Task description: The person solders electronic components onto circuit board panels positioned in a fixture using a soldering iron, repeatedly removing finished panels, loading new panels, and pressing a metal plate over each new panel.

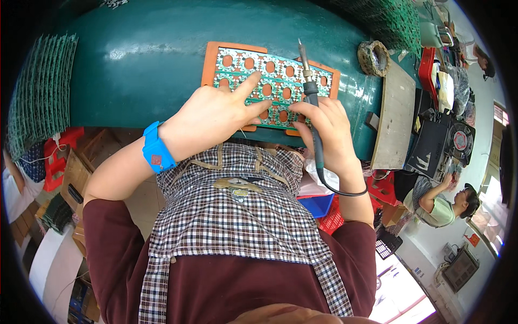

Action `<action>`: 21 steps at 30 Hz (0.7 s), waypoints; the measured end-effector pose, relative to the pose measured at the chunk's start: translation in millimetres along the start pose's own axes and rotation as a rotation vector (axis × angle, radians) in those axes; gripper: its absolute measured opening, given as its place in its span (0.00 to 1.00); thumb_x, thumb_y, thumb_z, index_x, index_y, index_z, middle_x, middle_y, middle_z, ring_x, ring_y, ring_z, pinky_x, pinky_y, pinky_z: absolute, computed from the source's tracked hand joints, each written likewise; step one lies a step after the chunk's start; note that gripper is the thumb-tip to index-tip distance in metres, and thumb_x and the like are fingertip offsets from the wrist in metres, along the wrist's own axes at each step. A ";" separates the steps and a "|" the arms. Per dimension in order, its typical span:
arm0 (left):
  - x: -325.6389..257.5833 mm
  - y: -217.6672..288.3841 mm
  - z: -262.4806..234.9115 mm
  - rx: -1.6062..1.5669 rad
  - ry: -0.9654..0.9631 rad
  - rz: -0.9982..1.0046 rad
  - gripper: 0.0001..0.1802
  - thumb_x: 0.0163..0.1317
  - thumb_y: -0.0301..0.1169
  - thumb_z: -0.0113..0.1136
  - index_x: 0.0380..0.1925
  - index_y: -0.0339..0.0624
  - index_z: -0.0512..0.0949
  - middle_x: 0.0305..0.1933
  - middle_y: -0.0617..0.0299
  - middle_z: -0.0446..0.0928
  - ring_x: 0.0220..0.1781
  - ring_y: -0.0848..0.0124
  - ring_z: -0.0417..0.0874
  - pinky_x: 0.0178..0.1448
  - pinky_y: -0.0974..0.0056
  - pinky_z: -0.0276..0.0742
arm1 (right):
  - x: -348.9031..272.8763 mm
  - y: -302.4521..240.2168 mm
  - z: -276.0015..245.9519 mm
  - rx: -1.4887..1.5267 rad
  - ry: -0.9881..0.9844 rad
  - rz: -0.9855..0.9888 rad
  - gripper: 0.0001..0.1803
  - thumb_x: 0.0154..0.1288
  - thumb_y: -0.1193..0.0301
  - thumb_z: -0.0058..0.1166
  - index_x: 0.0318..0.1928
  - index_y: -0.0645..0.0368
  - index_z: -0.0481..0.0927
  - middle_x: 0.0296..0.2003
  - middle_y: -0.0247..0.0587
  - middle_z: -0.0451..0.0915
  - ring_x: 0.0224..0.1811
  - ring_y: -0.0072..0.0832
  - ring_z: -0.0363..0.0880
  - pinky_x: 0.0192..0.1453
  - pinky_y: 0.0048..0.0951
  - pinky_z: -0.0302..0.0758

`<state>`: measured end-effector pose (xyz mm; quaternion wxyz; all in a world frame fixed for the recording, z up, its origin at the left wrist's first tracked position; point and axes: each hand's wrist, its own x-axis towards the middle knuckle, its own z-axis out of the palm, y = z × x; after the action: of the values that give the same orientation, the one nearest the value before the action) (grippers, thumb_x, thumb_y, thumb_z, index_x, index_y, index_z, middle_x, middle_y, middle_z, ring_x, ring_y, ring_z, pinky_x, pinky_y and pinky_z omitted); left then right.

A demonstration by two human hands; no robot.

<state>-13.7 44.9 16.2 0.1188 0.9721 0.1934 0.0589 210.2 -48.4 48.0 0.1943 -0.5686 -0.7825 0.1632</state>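
A green and white panel of small circuit boards (278,66) with oval cut-outs lies in an orange-brown holder (210,63) on the table. Over its left part rests my left hand (213,110), index finger and thumb spread and touching the panel. My right hand (330,127) is at the panel's near right side, with a soldering iron (311,93) between its fingers. The iron's metal tip points up and away from me, above the panel, and its cable runs back along my right wrist. Thumb and index finger of that hand reach the panel's near edge.
A tall stack of green circuit panels (43,92) stands at the left; more panels (380,21) are piled far right. A tape roll (373,58) sits right of the holder, beside a wooden board (395,116). Another person (440,202) works at the right, near a black fan (459,141).
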 end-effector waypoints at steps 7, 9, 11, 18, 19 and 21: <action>-0.3 0.1 2.1 0.013 0.046 0.001 0.21 0.56 0.42 0.61 0.51 0.59 0.77 0.61 0.53 0.68 0.32 0.65 0.83 0.27 0.68 0.79 | -0.1 -2.3 14.8 -0.055 0.033 -0.058 0.21 0.50 0.74 0.62 0.47 0.50 0.76 0.33 0.35 0.75 0.39 0.35 0.73 0.44 0.36 0.65; -0.5 0.2 3.1 -0.002 0.000 -0.023 0.21 0.57 0.42 0.61 0.51 0.59 0.76 0.62 0.53 0.68 0.32 0.65 0.84 0.27 0.68 0.79 | 2.4 -2.5 22.8 -0.054 0.066 -0.064 0.21 0.49 0.74 0.63 0.46 0.49 0.77 0.32 0.33 0.75 0.38 0.34 0.73 0.44 0.36 0.65; -0.6 0.1 4.4 0.013 0.015 -0.015 0.21 0.57 0.42 0.61 0.52 0.59 0.76 0.63 0.53 0.68 0.31 0.65 0.84 0.27 0.68 0.79 | 5.8 -1.2 29.1 -0.068 0.165 -0.077 0.20 0.49 0.75 0.63 0.45 0.49 0.77 0.30 0.32 0.74 0.37 0.34 0.73 0.43 0.35 0.65; -2.1 0.8 4.4 0.026 0.043 0.001 0.20 0.58 0.43 0.60 0.51 0.58 0.77 0.64 0.51 0.67 0.29 0.67 0.83 0.26 0.67 0.79 | -8.2 19.7 -8.5 -0.053 0.222 0.041 0.21 0.47 0.79 0.63 0.44 0.51 0.77 0.31 0.36 0.76 0.36 0.37 0.73 0.41 0.35 0.66; -1.7 0.5 3.4 0.026 0.048 0.011 0.20 0.58 0.43 0.60 0.51 0.58 0.77 0.64 0.51 0.67 0.29 0.67 0.83 0.26 0.67 0.79 | -10.8 25.6 -14.7 -0.049 0.211 0.038 0.21 0.48 0.79 0.62 0.44 0.53 0.76 0.32 0.38 0.76 0.36 0.40 0.73 0.42 0.37 0.66; -0.4 0.1 1.8 -0.012 0.003 0.006 0.19 0.60 0.43 0.59 0.51 0.58 0.77 0.64 0.51 0.67 0.28 0.67 0.84 0.26 0.67 0.79 | -17.9 34.2 -23.8 -0.080 0.116 0.100 0.20 0.49 0.79 0.61 0.45 0.54 0.75 0.33 0.40 0.76 0.37 0.41 0.73 0.44 0.38 0.67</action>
<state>-13.7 44.3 14.4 0.1244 0.9719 0.1902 0.0618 255.0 -54.4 50.3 0.2081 -0.6228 -0.7464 0.1082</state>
